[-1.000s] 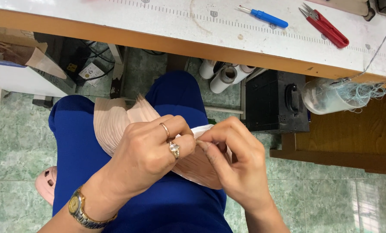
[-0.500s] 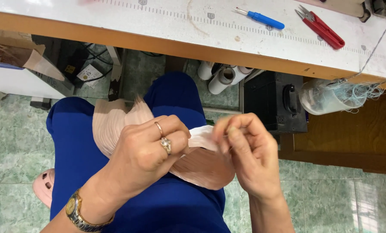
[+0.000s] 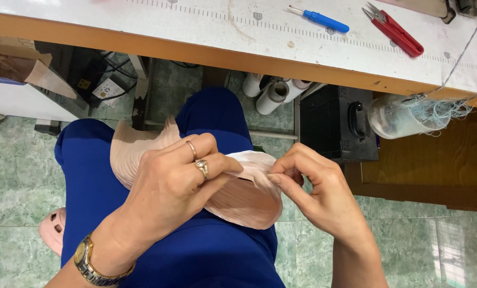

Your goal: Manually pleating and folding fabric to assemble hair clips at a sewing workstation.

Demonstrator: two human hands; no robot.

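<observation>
White bench along the top, blue-trousered lap below, pink fabric over the lap, left hand closed around it, right hand fingers pinching its edge, red snips, blue seam ripper on bench.

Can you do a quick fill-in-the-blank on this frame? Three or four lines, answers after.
1. The left hand grips a piece of pale ____ fabric over the lap.
2. The right hand pinches the fabric's ____ lining at its edge.
3. On the table the blue-handled tool lies beside ____ thread snips.
4. The wristwatch sits on the ____ wrist.

Missing words: pink; white; red; left
</observation>
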